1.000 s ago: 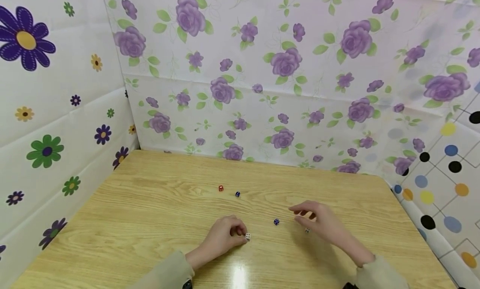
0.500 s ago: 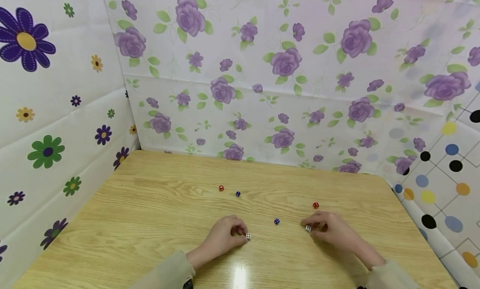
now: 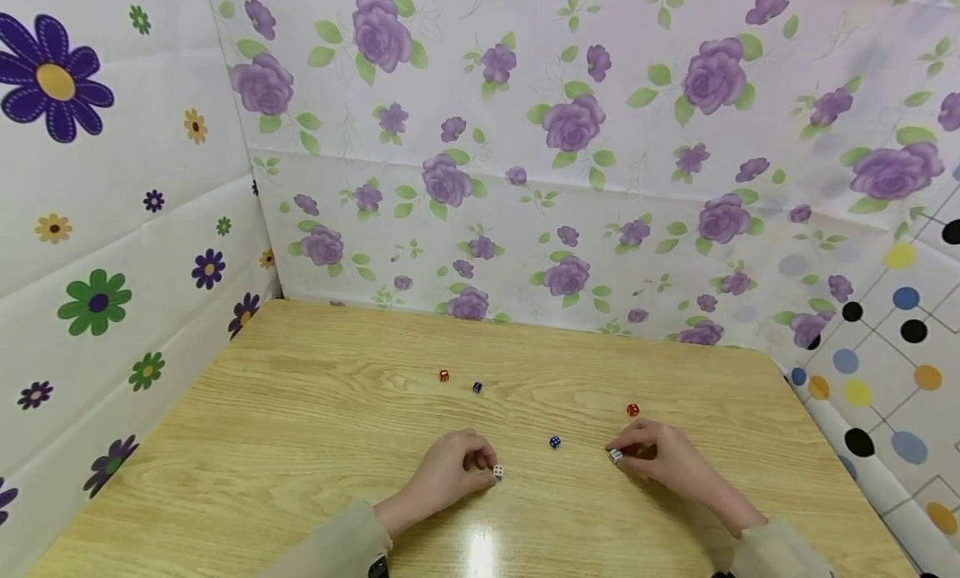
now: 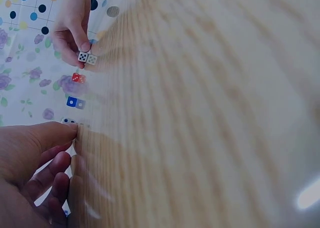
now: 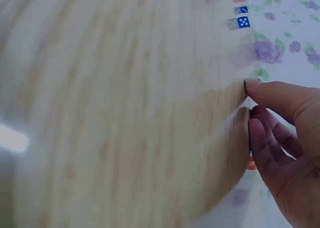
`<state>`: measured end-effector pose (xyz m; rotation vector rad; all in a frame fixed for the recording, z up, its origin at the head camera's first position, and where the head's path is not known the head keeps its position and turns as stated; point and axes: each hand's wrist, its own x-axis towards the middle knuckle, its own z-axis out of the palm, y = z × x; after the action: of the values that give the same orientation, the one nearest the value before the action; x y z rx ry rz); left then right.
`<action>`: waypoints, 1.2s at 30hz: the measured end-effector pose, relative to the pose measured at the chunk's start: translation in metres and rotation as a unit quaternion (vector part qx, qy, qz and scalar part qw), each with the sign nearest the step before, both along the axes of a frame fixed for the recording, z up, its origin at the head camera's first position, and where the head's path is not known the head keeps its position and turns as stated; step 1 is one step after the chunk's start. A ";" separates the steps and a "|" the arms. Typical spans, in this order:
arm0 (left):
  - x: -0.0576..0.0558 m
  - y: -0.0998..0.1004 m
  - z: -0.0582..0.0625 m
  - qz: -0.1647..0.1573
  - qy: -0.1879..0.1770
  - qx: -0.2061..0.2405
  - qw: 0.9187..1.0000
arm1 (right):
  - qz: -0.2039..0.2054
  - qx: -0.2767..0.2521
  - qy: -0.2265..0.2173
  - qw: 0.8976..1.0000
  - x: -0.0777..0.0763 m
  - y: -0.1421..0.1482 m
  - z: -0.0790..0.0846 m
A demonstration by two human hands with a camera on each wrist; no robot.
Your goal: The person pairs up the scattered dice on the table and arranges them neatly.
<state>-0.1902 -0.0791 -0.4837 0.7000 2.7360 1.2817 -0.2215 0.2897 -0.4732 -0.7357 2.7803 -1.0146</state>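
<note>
My left hand (image 3: 452, 470) rests low over the table and pinches a white die (image 3: 498, 471) at its thumb and fingertips. My right hand (image 3: 663, 455) pinches another white die (image 3: 616, 455), slightly tilted. In the left wrist view that die (image 4: 83, 56) shows five dark dots, right at the tabletop. Between the hands sits a blue die (image 3: 555, 442). Just beyond my right hand lies a red die (image 3: 633, 410). From the right wrist, my thumb covers most of the white die (image 5: 258, 79).
Farther back on the wood-grain table (image 3: 337, 411) lie a second red die (image 3: 444, 376) and a smaller-looking blue die (image 3: 477, 387). Flower-printed sheets (image 3: 510, 145) rise at the back and left, and a dotted sheet (image 3: 885, 378) borders the right edge.
My right hand has come down and rightward and taken the white die, which is now tilted. The red die behind that hand has come into view. The left hand has stayed put.
</note>
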 end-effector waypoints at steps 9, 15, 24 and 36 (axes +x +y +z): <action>0.000 0.000 0.001 -0.001 0.004 0.001 1.000 | -0.050 -0.015 -0.007 0.999 0.005 -0.009 -0.003; 0.001 0.000 0.001 0.003 0.008 -0.004 1.000 | -0.077 -0.011 -0.019 0.997 0.009 -0.023 -0.002; 0.002 0.001 0.004 0.000 0.008 -0.001 1.000 | -0.079 -0.008 -0.016 0.997 0.015 -0.039 -0.007; 0.002 0.001 0.004 0.001 0.011 -0.002 1.000 | -0.077 -0.029 -0.014 0.997 0.021 -0.047 -0.007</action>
<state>-0.1886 -0.0778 -0.4793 0.7157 2.7573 1.2765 -0.2008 0.2424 -0.4803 -0.5166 2.8304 -1.1253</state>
